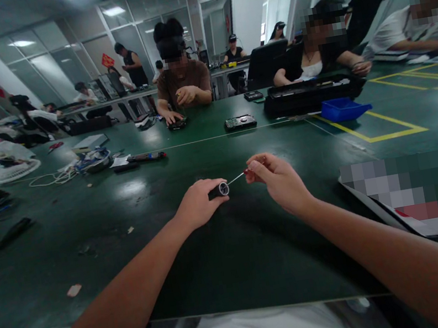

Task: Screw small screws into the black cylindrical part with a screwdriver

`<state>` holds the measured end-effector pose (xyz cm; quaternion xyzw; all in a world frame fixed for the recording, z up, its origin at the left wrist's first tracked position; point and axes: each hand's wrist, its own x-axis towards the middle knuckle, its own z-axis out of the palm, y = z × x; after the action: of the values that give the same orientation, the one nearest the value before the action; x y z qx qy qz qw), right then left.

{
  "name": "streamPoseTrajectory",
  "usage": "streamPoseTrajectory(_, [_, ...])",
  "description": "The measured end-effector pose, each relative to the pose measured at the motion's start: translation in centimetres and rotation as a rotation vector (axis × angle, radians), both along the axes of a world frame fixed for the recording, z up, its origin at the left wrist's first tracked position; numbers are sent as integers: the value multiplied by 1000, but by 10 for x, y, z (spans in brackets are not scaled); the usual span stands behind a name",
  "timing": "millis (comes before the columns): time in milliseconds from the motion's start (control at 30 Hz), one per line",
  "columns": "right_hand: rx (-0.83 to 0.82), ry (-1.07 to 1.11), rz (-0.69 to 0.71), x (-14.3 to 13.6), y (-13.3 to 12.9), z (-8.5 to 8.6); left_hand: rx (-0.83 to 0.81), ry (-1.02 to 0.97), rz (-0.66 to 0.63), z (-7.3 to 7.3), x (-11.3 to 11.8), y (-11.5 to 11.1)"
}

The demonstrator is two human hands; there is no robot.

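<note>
Above the green table (203, 267), my left hand (198, 204) is closed around a small black cylinder (219, 190) with a pale ring at its end, which faces me and to the right. My right hand (278, 179) pinches the red handle of a thin screwdriver (238, 177). Its metal shaft slants down to the left, and the tip meets or passes just behind the ringed end of the cylinder; I cannot tell which. Most of the cylinder is hidden by my left fingers.
Ahead lies an opened black device (240, 122); a blue bin (344, 109) stands to the right. A dark tool (146, 157), cables and a white fan-like grille (15, 171) lie left. A long screwdriver (12, 232) rests nearer left. Co-workers sit across the table.
</note>
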<state>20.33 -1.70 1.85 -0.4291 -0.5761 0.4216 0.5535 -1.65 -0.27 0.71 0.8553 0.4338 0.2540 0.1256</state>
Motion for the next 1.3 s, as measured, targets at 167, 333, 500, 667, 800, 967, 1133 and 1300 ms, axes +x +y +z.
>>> streamPoseTrajectory(167, [-265,225,36,7,14,-5,74,12,-29,3,-1,0])
streamPoseTrajectory(333, [-172,231,-11,4,12,-6,34,8,17,2,-2,0])
streamPoseTrajectory(500, [-84,138,-12,-1,8,-6,18,-4,27,3,-1,-2])
streamPoseTrajectory(667, [-31,87,3,1,6,-5,-5,-7,53,6,1,-4])
streamPoseTrajectory(800, [32,-288,-113,5,-1,6,-12,-9,73,4,1,-3])
streamPoseTrajectory(967, [151,-460,-95,7,-7,12,15,3,60,1,-1,-1])
streamPoseTrajectory(1133, [181,-520,-21,7,-8,13,4,22,62,0,0,0])
streamPoseTrajectory(1300, [181,-546,-86,7,-7,12,0,23,50,1,4,-2])
